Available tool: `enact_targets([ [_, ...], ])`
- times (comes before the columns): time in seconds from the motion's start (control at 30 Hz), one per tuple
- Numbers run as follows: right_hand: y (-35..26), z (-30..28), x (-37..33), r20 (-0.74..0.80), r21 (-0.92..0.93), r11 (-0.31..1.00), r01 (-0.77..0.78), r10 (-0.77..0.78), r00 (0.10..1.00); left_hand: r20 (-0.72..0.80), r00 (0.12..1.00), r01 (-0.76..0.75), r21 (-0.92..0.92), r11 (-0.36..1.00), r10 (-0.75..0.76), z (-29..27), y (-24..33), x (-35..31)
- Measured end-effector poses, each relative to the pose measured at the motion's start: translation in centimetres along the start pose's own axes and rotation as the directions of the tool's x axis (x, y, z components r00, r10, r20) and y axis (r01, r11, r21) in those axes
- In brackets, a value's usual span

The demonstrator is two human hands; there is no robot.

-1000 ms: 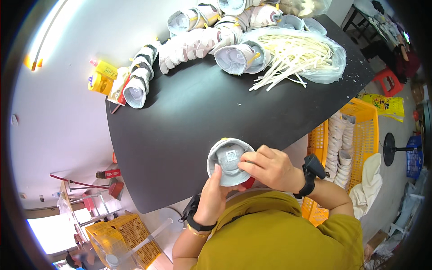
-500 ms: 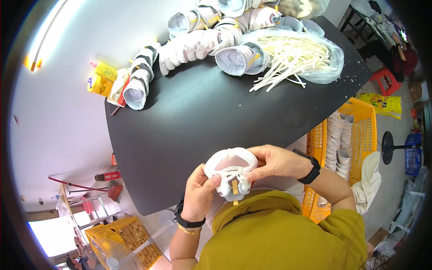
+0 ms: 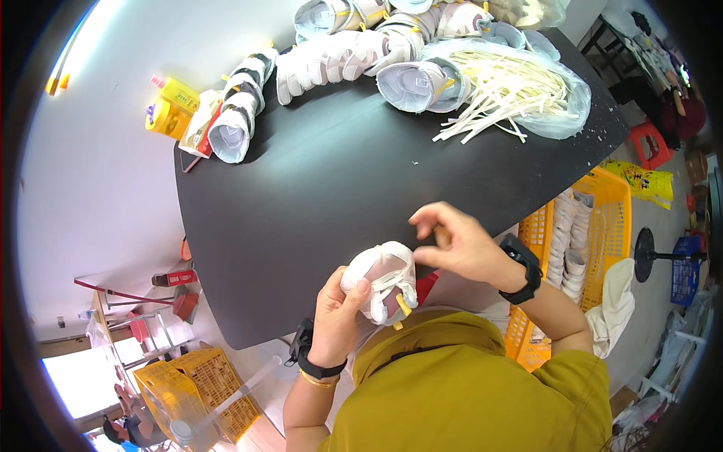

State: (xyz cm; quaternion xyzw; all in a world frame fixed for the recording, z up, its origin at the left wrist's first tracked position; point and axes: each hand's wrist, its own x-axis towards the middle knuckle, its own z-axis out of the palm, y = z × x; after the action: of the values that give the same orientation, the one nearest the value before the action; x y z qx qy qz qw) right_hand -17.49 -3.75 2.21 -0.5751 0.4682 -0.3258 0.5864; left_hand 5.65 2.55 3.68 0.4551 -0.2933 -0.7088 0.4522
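Note:
Close in front of my body is a white and pale pink shoe (image 3: 380, 275), toe away from me, with white laces and a yellow pull tab (image 3: 404, 305) on my side. My left hand (image 3: 337, 313) grips it along its left side, thumb on top. My right hand (image 3: 461, 248) is off the shoe, just right of it over the table's near edge. Its fingers are bent, with a gap between thumb and forefinger, and I see nothing in it. Something red shows below that hand, mostly hidden.
Rows of nested shoes (image 3: 331, 64) line the far side of the black table (image 3: 301, 203). Beside them a plastic bag spills pale flat strips (image 3: 512, 90). Yellow bottles (image 3: 167, 117) stand at the far left. To the right, a yellow crate (image 3: 608, 218) holds more shoes.
My right hand has let go of the shoe and moved up and to the right. The shoe has turned slightly in my left hand, its pull tab swinging right.

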Motion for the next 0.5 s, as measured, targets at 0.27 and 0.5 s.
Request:
enact_targets([
  [0.27,-2.0,3.3,-2.4,0.079,-0.305,0.859,0.412,-0.409,0.909,-0.032,0.984,-0.153,0.345,0.926,0.175,1.3,-1.3,-0.2],
  [0.5,-1.6,3.7,-2.4,0.032,-0.403,0.792,0.458,-0.488,0.872,-0.063,0.938,-0.27,0.485,0.832,0.341,2.2,-1.5,-0.3],
])
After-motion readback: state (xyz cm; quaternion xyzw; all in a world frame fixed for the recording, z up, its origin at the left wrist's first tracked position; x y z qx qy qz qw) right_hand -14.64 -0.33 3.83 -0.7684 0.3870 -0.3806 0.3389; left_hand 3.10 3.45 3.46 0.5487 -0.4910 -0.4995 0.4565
